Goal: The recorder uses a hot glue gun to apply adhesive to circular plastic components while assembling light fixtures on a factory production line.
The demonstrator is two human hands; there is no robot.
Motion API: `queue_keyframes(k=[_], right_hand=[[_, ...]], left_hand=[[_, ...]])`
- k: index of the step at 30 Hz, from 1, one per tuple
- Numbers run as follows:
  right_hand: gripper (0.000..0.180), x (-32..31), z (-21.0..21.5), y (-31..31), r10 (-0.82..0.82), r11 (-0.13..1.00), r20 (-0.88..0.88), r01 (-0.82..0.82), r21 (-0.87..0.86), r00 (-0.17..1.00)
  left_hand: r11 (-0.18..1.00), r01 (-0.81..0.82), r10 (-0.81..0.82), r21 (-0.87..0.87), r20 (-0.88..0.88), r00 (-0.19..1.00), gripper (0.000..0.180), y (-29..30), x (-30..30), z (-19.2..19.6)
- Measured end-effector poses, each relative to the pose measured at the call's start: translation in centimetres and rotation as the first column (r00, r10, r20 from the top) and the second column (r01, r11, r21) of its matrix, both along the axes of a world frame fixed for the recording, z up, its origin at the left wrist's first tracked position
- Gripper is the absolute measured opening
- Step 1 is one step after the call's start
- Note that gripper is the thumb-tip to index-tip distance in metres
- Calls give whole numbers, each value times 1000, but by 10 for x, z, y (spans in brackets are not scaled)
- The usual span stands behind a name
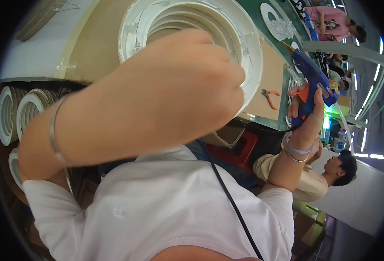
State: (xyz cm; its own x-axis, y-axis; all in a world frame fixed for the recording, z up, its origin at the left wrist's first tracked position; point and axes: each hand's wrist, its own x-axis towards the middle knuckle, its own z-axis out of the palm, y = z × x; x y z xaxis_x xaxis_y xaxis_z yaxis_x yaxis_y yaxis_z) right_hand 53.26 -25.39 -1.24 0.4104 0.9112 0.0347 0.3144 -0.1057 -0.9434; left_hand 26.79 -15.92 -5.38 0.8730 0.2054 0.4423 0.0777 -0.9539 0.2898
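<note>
My left hand is closed in a fist over a white round ring frame. Its fingertips curl out of sight, so whatever they may hold is hidden. A thin wire runs along the frame's rim, and more pale rings show stacked inside its opening. To the right, my right hand grips a blue hot glue gun with an orange trigger. The gun's nozzle points up and toward the far side, apart from the ring frame. Orange-handled pliers lie on cardboard between the ring frame and the right hand.
Brown cardboard covers part of the bench. At the far right, clear plastic pieces sit on a white disc. Stacked white rings stand below the bench at left. A red stool and a seated person are at right.
</note>
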Motion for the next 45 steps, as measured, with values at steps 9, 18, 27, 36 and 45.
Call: queue_keyframes(k=[9,18,27,36,45], right_hand=[[34,17,-17,-16,5,992,-146,13,122,989],[35,23,-22,-14,11,995,-112,0,99,994],[31,-6,-16,12,111,993,91,-108,-43,990],[28,-5,5,3,129,983,177,-102,-151,976],[25,-10,17,10,128,973,260,-70,-220,957]], left_hand=[[972,104,-77,212,-131,988,8,36,94,-25],[965,54,-8,258,-175,985,11,39,80,-18],[991,-116,104,-58,-186,977,30,39,29,-27],[836,-528,548,-147,215,808,27,-8,-34,-6],[807,-528,584,-264,494,644,25,-40,-45,-68]])
